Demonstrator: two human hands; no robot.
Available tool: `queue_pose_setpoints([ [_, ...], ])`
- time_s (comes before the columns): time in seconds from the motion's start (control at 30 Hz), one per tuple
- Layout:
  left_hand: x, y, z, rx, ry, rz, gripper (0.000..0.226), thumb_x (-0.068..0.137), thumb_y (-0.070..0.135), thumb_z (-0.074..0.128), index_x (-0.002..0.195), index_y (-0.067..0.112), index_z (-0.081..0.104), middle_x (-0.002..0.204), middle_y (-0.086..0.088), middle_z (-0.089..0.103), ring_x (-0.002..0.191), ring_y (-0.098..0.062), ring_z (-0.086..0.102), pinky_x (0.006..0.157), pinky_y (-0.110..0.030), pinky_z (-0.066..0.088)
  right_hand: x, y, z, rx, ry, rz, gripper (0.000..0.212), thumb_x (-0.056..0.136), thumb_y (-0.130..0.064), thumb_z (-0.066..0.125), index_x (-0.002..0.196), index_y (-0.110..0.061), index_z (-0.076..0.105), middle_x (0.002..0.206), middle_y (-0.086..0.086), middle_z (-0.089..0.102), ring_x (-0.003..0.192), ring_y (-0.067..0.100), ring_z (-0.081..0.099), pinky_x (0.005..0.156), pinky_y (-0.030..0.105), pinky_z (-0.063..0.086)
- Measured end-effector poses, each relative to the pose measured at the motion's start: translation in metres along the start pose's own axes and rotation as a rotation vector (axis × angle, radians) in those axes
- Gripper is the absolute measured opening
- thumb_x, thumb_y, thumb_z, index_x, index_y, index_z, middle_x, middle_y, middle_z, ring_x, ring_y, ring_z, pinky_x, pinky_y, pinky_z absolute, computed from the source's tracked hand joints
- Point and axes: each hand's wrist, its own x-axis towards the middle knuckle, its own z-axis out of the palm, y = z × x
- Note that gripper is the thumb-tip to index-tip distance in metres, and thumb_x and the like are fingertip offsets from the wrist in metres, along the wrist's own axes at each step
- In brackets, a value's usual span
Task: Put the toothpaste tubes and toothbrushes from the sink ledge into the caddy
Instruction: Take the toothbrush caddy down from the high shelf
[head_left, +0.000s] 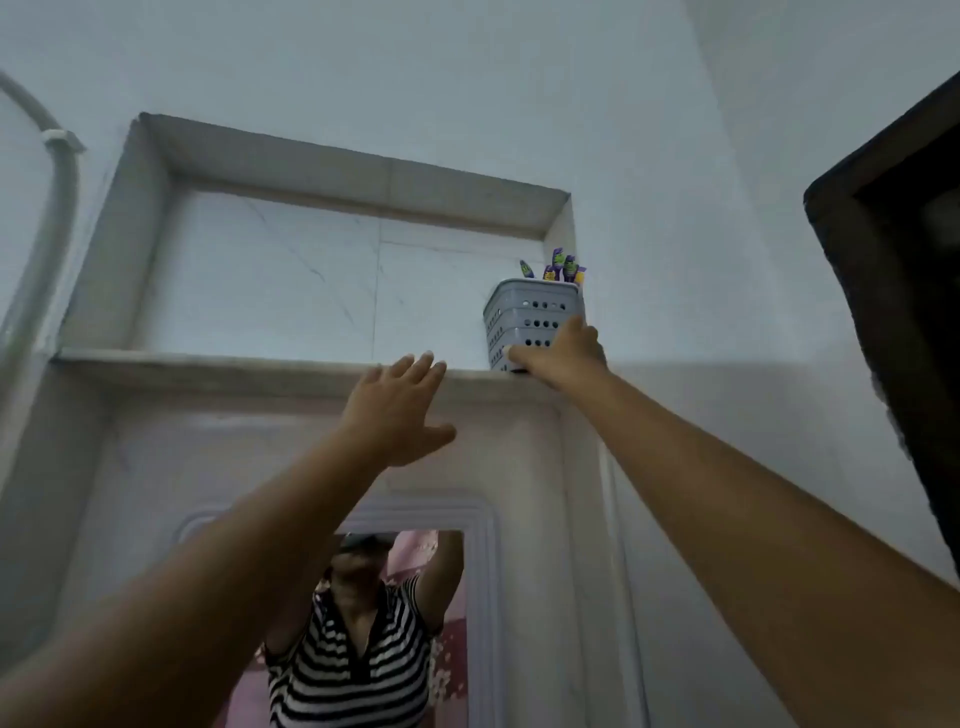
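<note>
A grey perforated caddy (524, 312) stands at the right end of a high marble shelf (249, 361) inside a wall niche. Purple and green toothbrush tops (563, 265) stick up out of the caddy. My right hand (563, 353) is raised and wrapped around the caddy's lower right side. My left hand (397, 410) is raised with fingers spread, just below the shelf's front edge and left of the caddy, holding nothing. No toothpaste tube is visible.
A mirror (374, 623) below the shelf reflects a person in a striped shirt. A grey pipe (65, 171) runs down the wall at far left. A dark frame (904, 291) juts in at the right.
</note>
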Motion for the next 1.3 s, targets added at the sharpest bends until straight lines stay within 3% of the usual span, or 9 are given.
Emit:
queue_pose_setpoints([
  [0.27, 0.000, -0.001, 0.029, -0.078, 0.084, -0.032, 0.093, 0.087, 0.056, 0.050, 0.156, 0.024, -0.004, 0.167, 0.000, -0.002, 0.154, -0.022, -0.008, 0.125, -0.046, -0.004, 0.026, -0.002, 0.027, -0.005, 0.057, 0.065, 0.128, 0.054, -0.057, 0.080, 0.145, -0.017, -0.001, 0.140, 0.019, 0.029, 0.126, 0.037, 0.037, 0.101, 0.052, 0.041],
  [0.53, -0.012, -0.010, -0.021, -0.738, -0.153, -0.115, 0.084, 0.085, 0.065, 0.047, 0.155, 0.030, 0.016, 0.165, 0.003, 0.016, 0.152, -0.016, 0.012, 0.121, -0.040, 0.013, 0.025, -0.014, 0.003, 0.708, -0.082, 0.140, 0.122, 0.030, -0.063, 0.075, 0.134, -0.020, 0.030, 0.127, 0.011, 0.056, 0.104, 0.031, 0.062, 0.087, 0.049, 0.057],
  [0.67, -0.038, -0.015, -0.035, -1.048, -0.038, -0.167, 0.083, 0.082, 0.077, 0.040, 0.152, 0.038, 0.021, 0.163, 0.008, 0.022, 0.148, -0.015, 0.024, 0.116, -0.040, 0.019, -0.014, -0.018, -0.032, 0.901, -0.404, 0.025, 0.073, 0.054, -0.045, 0.077, 0.119, -0.018, 0.059, 0.105, 0.009, 0.074, 0.081, 0.023, 0.074, 0.061, 0.035, 0.060],
  [0.8, -0.057, -0.013, -0.035, -1.462, 0.038, -0.325, 0.069, 0.068, 0.083, 0.050, 0.127, 0.048, 0.052, 0.132, 0.022, 0.059, 0.116, -0.001, 0.058, 0.113, -0.043, 0.034, -0.076, 0.006, -0.038, 0.952, -0.603, -0.122, 0.029, 0.059, -0.031, 0.070, 0.088, -0.023, 0.072, 0.086, 0.001, 0.073, 0.082, 0.020, 0.065, 0.077, 0.038, 0.051],
  [0.9, -0.098, 0.012, -0.018, -1.508, 0.011, -0.284, 0.048, 0.083, 0.057, 0.046, 0.119, 0.030, 0.061, 0.109, 0.017, 0.073, 0.097, -0.001, 0.067, 0.086, -0.028, 0.054, -0.128, 0.042, -0.004, 0.987, -0.742, -0.105, 0.054, 0.048, -0.017, 0.075, 0.102, -0.018, 0.067, 0.098, 0.001, 0.072, 0.096, 0.022, 0.066, 0.083, 0.043, 0.052],
  [1.0, -0.160, 0.040, 0.029, -1.523, -0.038, -0.435, 0.042, 0.068, 0.067, 0.066, 0.097, 0.037, 0.064, 0.079, 0.024, 0.076, 0.077, 0.003, 0.072, 0.058, -0.012, 0.054, -0.193, 0.092, 0.042, 0.975, -0.870, -0.058, 0.099, 0.042, -0.003, 0.086, 0.131, -0.016, 0.046, 0.127, 0.019, 0.060, 0.115, 0.040, 0.059, 0.088, 0.060, 0.053],
  [1.07, -0.217, 0.056, 0.060, -1.575, -0.101, -0.485, 0.057, 0.055, 0.075, 0.073, 0.103, 0.047, 0.064, 0.094, 0.028, 0.075, 0.090, 0.005, 0.071, 0.065, -0.012, 0.056, -0.244, 0.125, 0.063, 1.012, -0.930, -0.001, 0.103, 0.046, -0.001, 0.089, 0.136, -0.019, 0.042, 0.132, 0.018, 0.056, 0.120, 0.038, 0.055, 0.093, 0.061, 0.051],
  [1.17, -0.314, 0.091, 0.091, -1.682, -0.301, -0.539, 0.052, 0.084, 0.044, 0.064, 0.132, 0.044, 0.045, 0.118, 0.035, 0.065, 0.111, 0.011, 0.061, 0.081, -0.009, 0.052, -0.323, 0.170, 0.083, 1.052, -1.007, 0.078, 0.089, 0.054, 0.000, 0.084, 0.133, -0.019, 0.048, 0.128, 0.012, 0.063, 0.120, 0.028, 0.057, 0.093, 0.048, 0.054],
  [1.3, -0.416, 0.123, 0.133, -1.595, -0.591, -0.655, 0.059, 0.093, 0.013, 0.061, 0.146, 0.024, 0.038, 0.147, 0.009, 0.052, 0.136, -0.008, 0.048, 0.108, -0.030, 0.046, -0.420, 0.243, 0.110, 0.900, -1.021, 0.236, 0.105, 0.046, 0.006, 0.085, 0.137, -0.017, 0.038, 0.126, 0.007, 0.063, 0.118, 0.017, 0.059, 0.083, 0.025, 0.055],
])
